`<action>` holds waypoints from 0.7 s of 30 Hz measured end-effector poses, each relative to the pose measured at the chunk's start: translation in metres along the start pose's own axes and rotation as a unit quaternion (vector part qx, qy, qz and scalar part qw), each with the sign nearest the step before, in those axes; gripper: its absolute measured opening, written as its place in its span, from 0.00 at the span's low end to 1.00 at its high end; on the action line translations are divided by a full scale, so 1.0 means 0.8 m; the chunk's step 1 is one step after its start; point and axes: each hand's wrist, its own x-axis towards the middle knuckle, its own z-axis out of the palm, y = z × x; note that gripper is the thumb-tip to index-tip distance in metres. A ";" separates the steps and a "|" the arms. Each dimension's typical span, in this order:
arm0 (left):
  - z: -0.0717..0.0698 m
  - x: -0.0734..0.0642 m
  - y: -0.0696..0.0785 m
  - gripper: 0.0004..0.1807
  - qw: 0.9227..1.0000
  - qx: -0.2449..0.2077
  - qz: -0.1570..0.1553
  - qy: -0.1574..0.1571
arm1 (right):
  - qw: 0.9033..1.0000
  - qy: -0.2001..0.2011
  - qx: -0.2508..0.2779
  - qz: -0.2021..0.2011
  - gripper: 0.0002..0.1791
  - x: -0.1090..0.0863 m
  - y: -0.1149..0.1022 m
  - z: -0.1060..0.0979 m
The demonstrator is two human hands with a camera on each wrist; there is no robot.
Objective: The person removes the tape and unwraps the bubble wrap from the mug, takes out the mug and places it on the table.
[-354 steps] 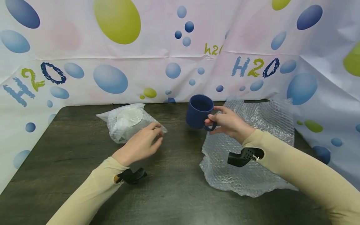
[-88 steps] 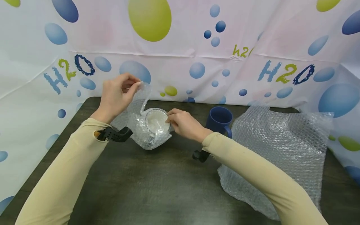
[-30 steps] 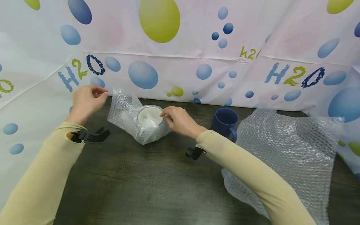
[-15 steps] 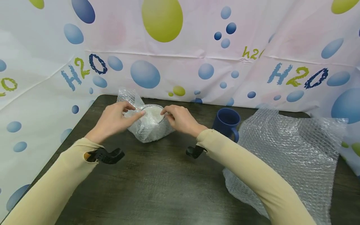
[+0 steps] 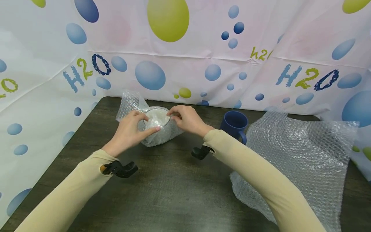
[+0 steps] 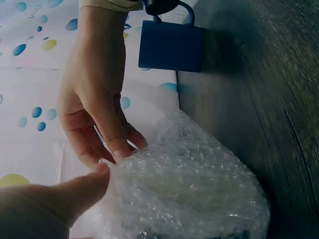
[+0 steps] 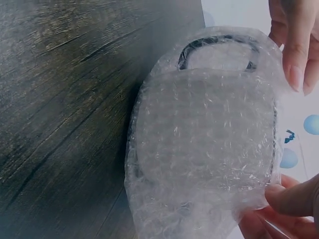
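A mug [image 7: 209, 124] with a dark rim and handle and a pale body sits on the table inside clear bubble wrap [image 5: 162, 137]. My right hand [image 5: 188, 120] pinches the wrap at the mug's rim between thumb and fingers. On the rim's other side is my left hand [image 5: 128, 129], thumb and fingers spread apart over the wrap. Its thumb [image 6: 84, 191] lies along the wrap's edge in the left wrist view, close to the right fingertips. A loose flap of wrap [image 5: 130, 102] stands up behind the left hand.
A plain blue mug [image 5: 235, 124] stands unwrapped to the right, behind my right forearm. Beyond it a large bubble wrap sheet [image 5: 295, 161] lies spread over the table's right side. A patterned cloth backdrop [image 5: 185, 58] rises along the table's back edge.
The blue mug went from my right hand onto the table. My right hand moved to the wrapped mug's rim. My left hand drew the wrap flap out leftward, let go and returned to the rim.
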 end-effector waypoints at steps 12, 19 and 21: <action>0.000 -0.001 0.003 0.26 1.000 -0.005 0.007 0.016 | 0.992 0.070 0.050 0.090 0.09 0.013 0.001 0.005; 0.001 -0.002 0.003 0.25 1.000 -0.005 0.007 0.025 | 0.970 0.105 0.127 0.177 0.10 0.022 0.009 0.004; 0.002 -0.003 0.002 0.25 1.000 -0.005 0.006 0.027 | 0.961 0.108 0.147 0.210 0.11 0.023 0.016 0.004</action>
